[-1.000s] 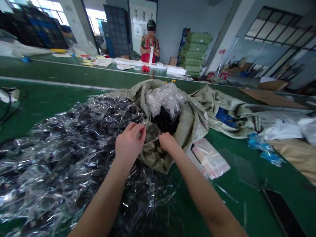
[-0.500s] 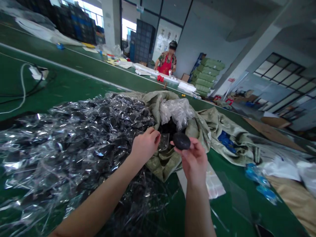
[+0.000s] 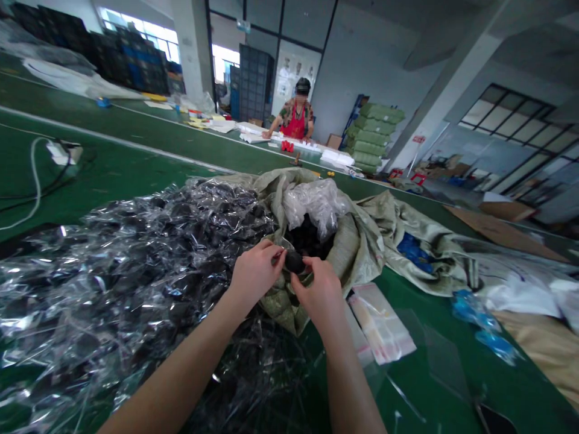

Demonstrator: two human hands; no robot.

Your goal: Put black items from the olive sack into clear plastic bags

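Observation:
A smooth black oval piece (image 3: 295,261) sits between my two hands, its exact kind unclear. My right hand (image 3: 320,290) pinches it from the right with thumb and fingers. My left hand (image 3: 257,271) is closed at its other side, on the edge of a clear plastic bag that is mostly hidden now. Just beyond the hands, an olive woven sack (image 3: 348,241) gapes, with dark pieces (image 3: 312,235) inside and crumpled white plastic (image 3: 316,202) at its mouth. To the left spreads a large heap of black pieces in clear bags (image 3: 181,253).
Flat clear bags (image 3: 380,325) lie in a stack right of my right forearm. Another sack (image 3: 434,271), blue plastic wrap (image 3: 482,325) and a dark phone-like object (image 3: 495,417) are farther right. A co-worker in a red apron (image 3: 295,120) stands across the green table (image 3: 149,135).
My right hand has brought the black piece left, up against my left hand and the bag edge. The view has shifted slightly. Across the table the co-worker has moved an arm outward.

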